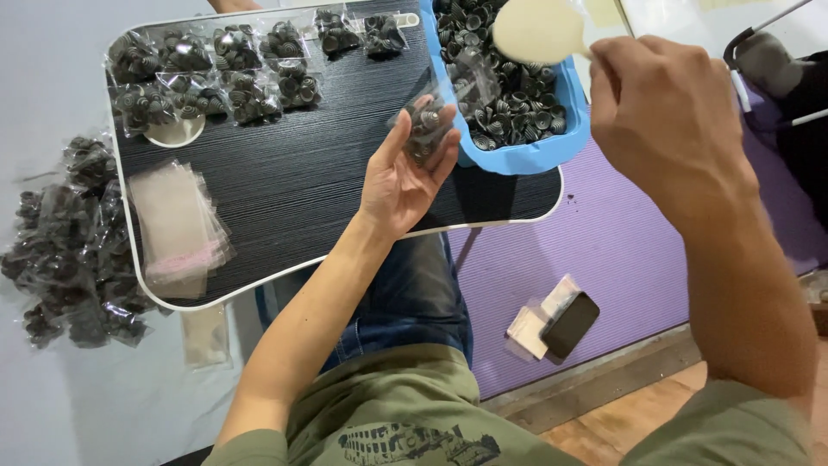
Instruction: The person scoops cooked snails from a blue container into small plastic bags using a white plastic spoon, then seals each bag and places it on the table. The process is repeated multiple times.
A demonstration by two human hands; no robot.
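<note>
My left hand is raised over the black lap tray, palm up, holding a small clear plastic bag partly filled with little dark ribbed parts. My right hand is closed around the handle of a cream-coloured scoop, whose bowl hovers over the blue bin full of the same dark parts. The bag's open mouth sits just left of the bin.
Several filled bags lie along the tray's far edge, and a stack of flat clear bags sits at its left. A heap of filled bags lies on the grey floor. A dark phone rests on the purple mat.
</note>
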